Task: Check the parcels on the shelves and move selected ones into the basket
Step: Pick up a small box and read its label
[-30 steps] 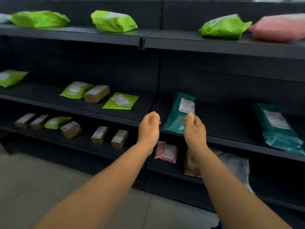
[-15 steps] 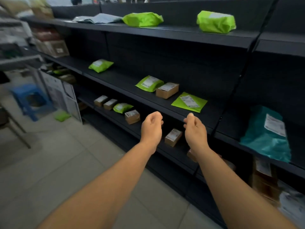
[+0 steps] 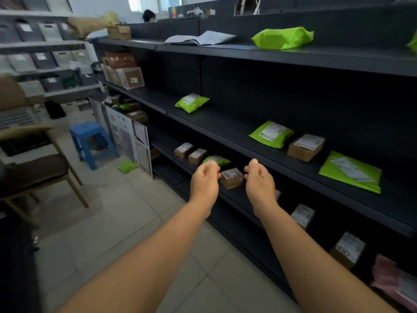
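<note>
- Left hand (image 3: 204,182) and right hand (image 3: 259,180) are both raised in front of the dark shelving (image 3: 259,141), palms turned toward each other, fingers loosely curled. Neither holds anything.
- Between the two hands, on the lower shelf, sits a small brown box (image 3: 232,178) with a white label facing up. Hands flank it on either side; whether the fingertips touch it cannot be told, since from this angle they may only overlap it.
- Judgement: the two-sided hand posture suits lifting the box from both ends; labels lie upward so they can be read without handling.
- Just behind the left hand lies a small green mailer (image 3: 216,159); further left along the same shelf, two more brown boxes (image 3: 190,152) stand side by side.
- Shelf above: green mailer with label (image 3: 272,133), cardboard box (image 3: 305,146) just beside it, flat green envelope (image 3: 350,171) near the shelf's front edge. Another green bag (image 3: 191,102) lies well apart, further down.
- Top shelf: puffy green parcel (image 3: 282,38) and an open grey mailer (image 3: 200,38).
- Basket: not in view, so no parcel can be confirmed as moved.
- Off-task: blue stool (image 3: 89,141) on the tile floor, wooden chair (image 3: 33,168) to the left.
</note>
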Tool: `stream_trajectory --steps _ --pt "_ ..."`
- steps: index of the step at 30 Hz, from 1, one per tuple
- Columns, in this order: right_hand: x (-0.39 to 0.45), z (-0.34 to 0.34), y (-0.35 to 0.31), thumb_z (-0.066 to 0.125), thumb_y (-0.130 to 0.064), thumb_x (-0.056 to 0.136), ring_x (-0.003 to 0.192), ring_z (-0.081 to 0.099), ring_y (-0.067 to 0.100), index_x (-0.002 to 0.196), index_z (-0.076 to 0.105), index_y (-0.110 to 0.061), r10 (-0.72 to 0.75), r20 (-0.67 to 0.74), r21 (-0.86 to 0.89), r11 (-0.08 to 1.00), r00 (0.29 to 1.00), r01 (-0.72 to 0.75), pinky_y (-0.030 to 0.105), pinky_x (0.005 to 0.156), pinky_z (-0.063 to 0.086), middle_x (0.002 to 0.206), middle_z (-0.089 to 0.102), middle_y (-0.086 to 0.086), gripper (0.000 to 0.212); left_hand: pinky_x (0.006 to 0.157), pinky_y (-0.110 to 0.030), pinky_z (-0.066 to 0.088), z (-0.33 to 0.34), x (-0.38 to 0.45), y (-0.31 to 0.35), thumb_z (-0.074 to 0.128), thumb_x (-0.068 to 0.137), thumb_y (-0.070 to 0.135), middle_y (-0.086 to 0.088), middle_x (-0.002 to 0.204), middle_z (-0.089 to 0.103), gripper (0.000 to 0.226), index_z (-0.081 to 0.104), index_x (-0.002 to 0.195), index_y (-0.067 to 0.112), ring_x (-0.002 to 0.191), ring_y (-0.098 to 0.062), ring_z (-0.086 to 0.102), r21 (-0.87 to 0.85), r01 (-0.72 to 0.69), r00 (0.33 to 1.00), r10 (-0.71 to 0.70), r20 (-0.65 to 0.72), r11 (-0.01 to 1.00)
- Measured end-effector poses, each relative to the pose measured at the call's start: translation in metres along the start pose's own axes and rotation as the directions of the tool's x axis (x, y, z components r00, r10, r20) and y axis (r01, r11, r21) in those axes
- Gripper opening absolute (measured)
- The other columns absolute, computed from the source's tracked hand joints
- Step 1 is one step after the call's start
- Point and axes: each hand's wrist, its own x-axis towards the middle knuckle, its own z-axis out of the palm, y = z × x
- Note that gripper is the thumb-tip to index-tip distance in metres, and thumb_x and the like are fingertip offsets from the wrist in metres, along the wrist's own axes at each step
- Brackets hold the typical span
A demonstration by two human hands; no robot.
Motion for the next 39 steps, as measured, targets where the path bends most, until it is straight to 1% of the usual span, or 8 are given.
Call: stream_trajectory --steps 8,13,17,20,24,29,33,39 --pt "0.041 0.106 -0.011 0.030 -0.042 0.103 0.095 0.056 0.012 0.108 0.059 -0.019 0.017 0.133 -0.013 1.000 0.991 -0.016 0.030 0.082 0.039 0.096 0.058 -0.006 0.037 0.101 -0.038 0.046 -0.065 0.081 -0.008 0.045 0.098 0.031 0.010 0.102 0.063 0.014 0.055 0.089 0.035 0.101 -0.009 0.062 -0.033 0.003 0.995 -0.006 -0.104 0.999" --pt "0.094 0.171 -0.004 0.030 -0.040 0.103 0.075 0.049 0.005 0.099 0.059 -0.014 0.035 0.184 -0.020 0.999 0.982 -0.032 0.030 0.069 0.038 0.084 0.056 -0.004 0.039 0.102 -0.039 0.045 -0.086 0.153 -0.015 0.045 0.098 0.031 0.007 0.104 0.063 0.015 0.055 0.088 0.036 0.103 -0.011 0.062 -0.010 0.007 0.990 -0.009 -0.138 1.000" --pt "0.157 0.222 0.002 0.032 -0.041 0.102 0.096 0.055 0.014 0.109 0.060 -0.015 0.063 0.202 0.016 0.998 0.977 -0.067 0.030 0.082 0.039 0.104 0.061 0.000 0.040 0.102 -0.040 0.045 -0.093 0.229 -0.016 0.043 0.098 0.033 0.010 0.101 0.063 0.016 0.053 0.087 0.037 0.102 -0.010 0.062 0.013 0.015 0.987 -0.012 -0.158 1.000" --pt "0.204 0.255 0.007 0.031 -0.041 0.102 0.095 0.055 0.016 0.109 0.060 -0.014 0.100 0.220 0.017 0.994 0.970 -0.106 0.031 0.080 0.039 0.100 0.061 0.000 0.040 0.101 -0.038 0.046 -0.096 0.285 -0.021 0.042 0.099 0.031 0.009 0.101 0.062 0.017 0.053 0.087 0.037 0.102 -0.011 0.062 0.022 0.048 0.983 -0.043 -0.179 0.999" --pt "0.254 0.294 0.022 0.032 -0.044 0.101 0.105 0.055 0.020 0.123 0.059 -0.012 0.151 0.253 -0.010 0.988 0.956 -0.154 0.030 0.083 0.039 0.117 0.062 0.006 0.046 0.097 -0.035 0.047 -0.110 0.349 -0.033 0.043 0.100 0.032 0.003 0.107 0.064 0.016 0.057 0.105 0.025 0.102 -0.014 0.062 -0.012 0.091 0.963 -0.091 -0.255 0.996" --pt "0.294 0.330 0.050 0.033 -0.046 0.100 0.121 0.053 0.021 0.134 0.053 -0.016 0.250 0.277 -0.062 0.968 0.928 -0.243 0.039 0.103 0.041 0.133 0.057 0.006 0.050 0.077 -0.025 0.047 -0.129 0.410 -0.058 0.042 0.101 0.031 0.000 0.111 0.064 0.028 0.058 0.117 0.014 0.102 -0.014 0.061 -0.061 0.183 0.935 -0.192 -0.299 0.981" --pt "0.323 0.360 0.067 0.032 -0.048 0.100 0.123 0.052 0.019 0.136 0.051 -0.021 0.294 0.270 -0.102 0.956 0.917 -0.276 0.043 0.107 0.040 0.137 0.055 0.001 0.049 0.091 -0.028 0.045 -0.137 0.455 -0.077 0.043 0.101 0.031 0.000 0.110 0.065 0.027 0.057 0.118 0.016 0.105 -0.014 0.060 -0.059 0.225 0.933 -0.233 -0.275 0.973" --pt "0.366 0.417 0.094 0.033 -0.048 0.100 0.125 0.052 0.018 0.136 0.053 -0.019 0.378 0.201 -0.145 0.924 0.904 -0.354 0.040 0.107 0.039 0.138 0.054 -0.001 0.050 0.087 -0.025 0.044 -0.160 0.539 -0.108 0.045 0.101 0.029 -0.001 0.110 0.065 0.023 0.056 0.117 0.017 0.100 -0.014 0.061 -0.101 0.298 0.932 -0.312 -0.183 0.949"
